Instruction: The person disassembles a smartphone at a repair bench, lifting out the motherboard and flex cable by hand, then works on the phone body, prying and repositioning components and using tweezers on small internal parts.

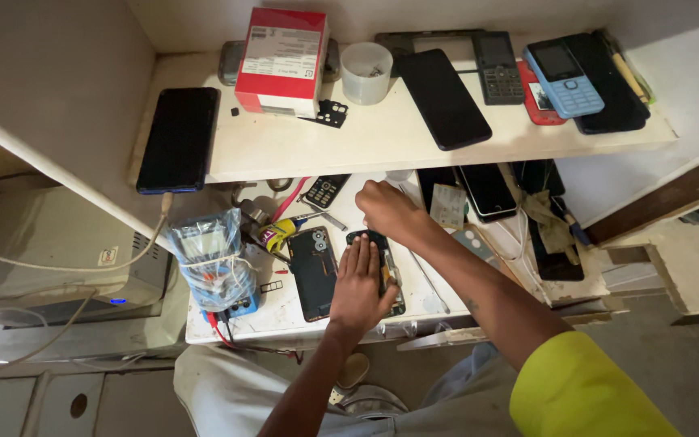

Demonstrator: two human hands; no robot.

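left hand (359, 285): flat, palm down, fingers (363, 252) straight and close together, pressing on the opened phone; nothing gripped
right hand (390, 212): fingers curled in, tips down at the top end of the opened phone; looks pinched on something small there, can't tell what
opened phone (384, 271): dark, lying flat on the surface, mostly under the left hand, top end showing between both hands
back cover (312, 271): dark, camera cutouts at its top, lies flat just left of the opened phone, not touched
surface (285, 303): white, cluttered, carries the opened phone near its front edge
multimeter (210, 259): blue, wrapped in clear plastic, well left of the opened phone, red and black leads at its lower end
yellow tube (278, 235): up-left of the opened phone, beside the back cover's top
keypad phone (324, 191): small, dark, up-left of the opened phone, under the shelf edge
shelf (382, 142): white, above the opened phone
red box (281, 61): on the shelf, far above-left of the opened phone
plastic cup (366, 73): translucent, on the shelf, right of the red box
blue keypad phone (564, 78): on the shelf, far up-right of the opened phone
black smartphone (178, 139): on the shelf's left end, cable plugged in
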